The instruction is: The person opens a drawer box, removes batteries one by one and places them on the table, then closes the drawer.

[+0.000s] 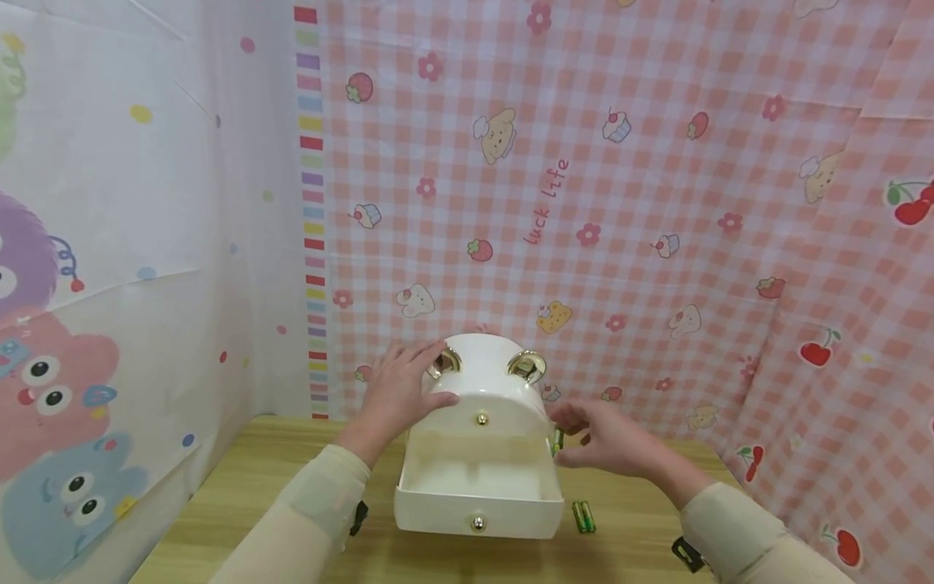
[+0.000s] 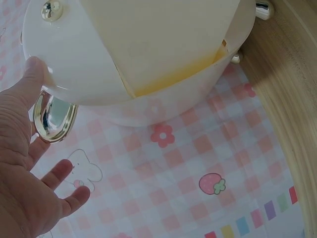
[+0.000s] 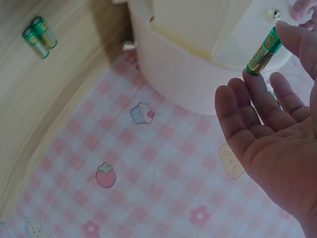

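Note:
A white storage box [image 1: 481, 369] with a domed top and gold ear-like rings stands on the table, its lower drawer [image 1: 438, 513] pulled out. The drawer's visible inside is bare. My left hand [image 1: 397, 389] rests on the box's left side. In the left wrist view, its thumb [image 2: 33, 74] touches the front face beside the gold ear [image 2: 54, 116], while the other fingers spread loosely behind it. Beside the right side of the box, my right hand [image 1: 609, 438] pinches a green battery [image 3: 264, 52] by its ends between thumb and fingertip.
Two more green batteries [image 1: 584, 517] lie side by side on the wooden table [image 1: 241, 503], right of the drawer. A pink checked cloth [image 1: 620, 308] hangs behind the table, and a white printed cloth [image 1: 160, 349] hangs at the left.

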A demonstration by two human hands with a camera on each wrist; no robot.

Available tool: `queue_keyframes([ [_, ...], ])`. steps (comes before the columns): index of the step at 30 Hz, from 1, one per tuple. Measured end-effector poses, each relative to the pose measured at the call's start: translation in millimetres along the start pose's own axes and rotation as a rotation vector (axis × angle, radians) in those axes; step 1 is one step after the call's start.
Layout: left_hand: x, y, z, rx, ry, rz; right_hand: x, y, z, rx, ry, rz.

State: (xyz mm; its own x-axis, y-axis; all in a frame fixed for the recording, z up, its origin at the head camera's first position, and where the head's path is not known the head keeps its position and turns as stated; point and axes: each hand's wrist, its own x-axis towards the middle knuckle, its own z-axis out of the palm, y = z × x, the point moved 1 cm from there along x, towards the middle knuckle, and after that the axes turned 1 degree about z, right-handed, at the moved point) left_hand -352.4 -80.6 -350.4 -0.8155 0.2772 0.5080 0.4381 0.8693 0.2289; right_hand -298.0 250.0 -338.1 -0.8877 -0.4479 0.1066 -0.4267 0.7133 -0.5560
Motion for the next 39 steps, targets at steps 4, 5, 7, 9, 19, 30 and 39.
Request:
queue_keyframes([
  [4, -0.3, 0.7, -1.0, -0.004, -0.007, -0.002, -3.3, 6.7, -1.7, -0.078, 0.043, 0.007],
  [5, -0.4, 1.0, -1.3, -0.005, -0.009, -0.002, -3.9, 8.3, -2.2, -0.094, 0.053, 0.011],
  [7, -0.5, 1.0, -1.2, -0.004, -0.01, -0.002, -4.8, 12.1, -2.7, -0.122, 0.067, 0.019],
  [9, -0.6, 0.8, -1.1, -0.002, -0.007, 0.0, -5.6, 16.1, -3.5, -0.135, 0.072, 0.033],
  [19, -1.4, 0.3, -1.4, -0.002, -0.006, 0.001, -8.1, 36.8, -3.5, -0.14, 0.047, 0.057],
  [30, -1.8, -0.4, -1.8, 0.002, -0.01, -0.006, -13.4, 62.4, 5.1, -0.192, -0.005, 0.139],
  [39, -1.3, 0.2, -1.4, -0.011, -0.008, 0.0, -19.5, 86.7, 20.7, -0.143, -0.068, 0.162],
])
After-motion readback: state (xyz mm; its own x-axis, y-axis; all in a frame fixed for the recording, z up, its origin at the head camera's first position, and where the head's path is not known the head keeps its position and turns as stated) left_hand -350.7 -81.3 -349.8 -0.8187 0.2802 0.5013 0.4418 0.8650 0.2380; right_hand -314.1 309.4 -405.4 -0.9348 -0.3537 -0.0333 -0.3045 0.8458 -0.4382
